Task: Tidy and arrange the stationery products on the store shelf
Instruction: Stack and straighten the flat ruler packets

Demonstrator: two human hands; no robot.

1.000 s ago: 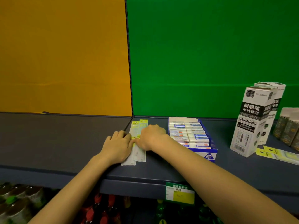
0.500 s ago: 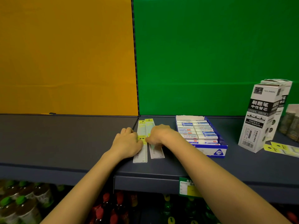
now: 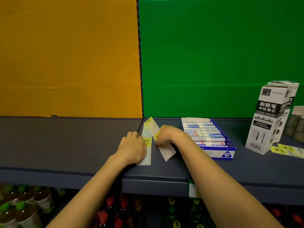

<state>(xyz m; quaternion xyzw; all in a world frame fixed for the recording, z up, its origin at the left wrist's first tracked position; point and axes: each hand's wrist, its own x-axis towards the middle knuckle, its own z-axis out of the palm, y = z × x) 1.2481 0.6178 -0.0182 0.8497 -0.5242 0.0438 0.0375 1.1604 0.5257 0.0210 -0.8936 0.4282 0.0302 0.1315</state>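
Note:
Two packaged rulers with yellow headers lie on the dark shelf point(image 3: 65, 145) near the seam between the shelf sections. My left hand point(image 3: 132, 148) rests flat on the left ruler pack point(image 3: 147, 137), which lies straight. The right ruler pack point(image 3: 166, 152) is raised and angled, its far end pointing up and left, with my right hand point(image 3: 167, 135) gripping its middle. Just to the right stands a blue tray of erasers point(image 3: 227, 154), several packs in rows.
Two tall white refill boxes point(image 3: 269, 119) stand at the right, with more yellow-headed ruler packs point(image 3: 289, 149) lying at their foot and small boxes point(image 3: 297, 124) behind. A price tag point(image 3: 193, 190) hangs on the shelf edge. Bottles point(image 3: 24, 209) fill the shelf below.
My right hand has closed on the right ruler pack and swung it off the shelf, so it now sits angled away from the left pack. My left hand stays put.

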